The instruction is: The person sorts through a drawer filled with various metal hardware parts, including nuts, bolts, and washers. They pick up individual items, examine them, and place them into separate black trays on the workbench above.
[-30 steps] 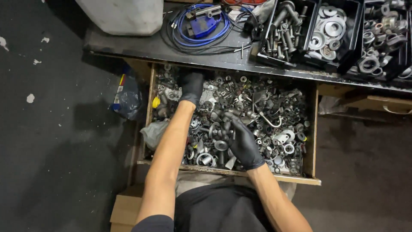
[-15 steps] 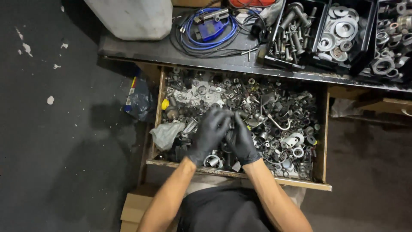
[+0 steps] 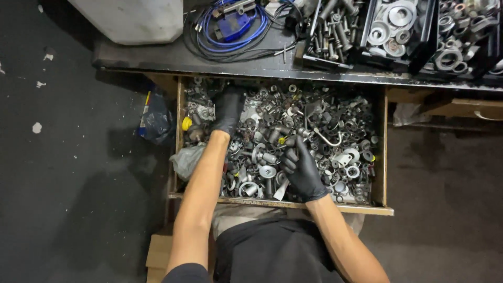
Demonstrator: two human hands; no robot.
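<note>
The head view looks down into an open wooden drawer (image 3: pixel 382 157) that is full of mixed metal hardware (image 3: pixel 319 131): nuts, washers, bolts and small fittings, all in one heap. Both hands wear black gloves. The left hand (image 3: pixel 228 109) is stretched to the far left part of the drawer and lies on the heap with the fingers bent down into the pieces; if it grasps one of them, I cannot tell, because the glove and the dark metal hide it. Just beside this hand, near the left wall, there is a small yellow piece (image 3: pixel 186 123). The right hand (image 3: pixel 301 167) is near the middle of the drawer, closer to the front edge. Its fingers are curled together around some small metal parts (image 3: pixel 290 144), but which kind of parts is too small to see. A crumpled plastic bag (image 3: pixel 186 160) lies in the front left corner.

Above the drawer, on the dark bench top (image 3: pixel 157 57), lie a coiled blue cable (image 3: pixel 230 29) and black bins (image 3: pixel 419 50) with bolts and large washers.
</note>
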